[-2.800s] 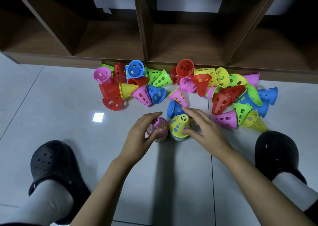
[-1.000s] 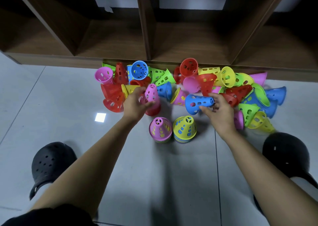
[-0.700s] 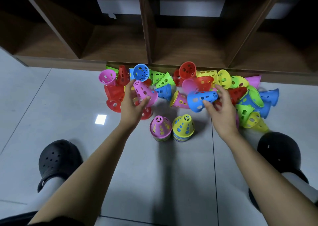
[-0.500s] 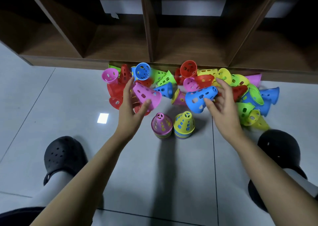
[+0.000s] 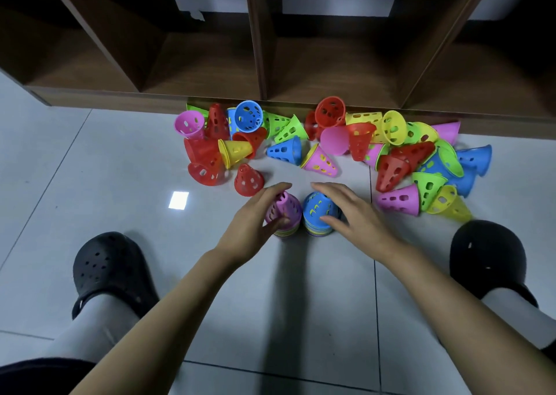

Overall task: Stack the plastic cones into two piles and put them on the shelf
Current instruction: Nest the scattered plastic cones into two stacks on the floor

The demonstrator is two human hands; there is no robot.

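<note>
Hands (image 5: 252, 231) (image 5: 356, 215) grip pink-topped pile (image 5: 286, 209) and blue-topped pile (image 5: 316, 211).

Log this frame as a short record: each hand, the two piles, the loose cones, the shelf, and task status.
left hand: grips the top of the pink-topped pile, thumb on the near side
right hand: holds the top of the blue-topped pile between thumb and fingers
piles: upright, side by side on the floor, between the black clogs
loose cones: scattered along the shelf base, many on their sides
shelf: open wooden compartments behind the cones
status: piles not yet on the shelf; many cones unstacked
</note>
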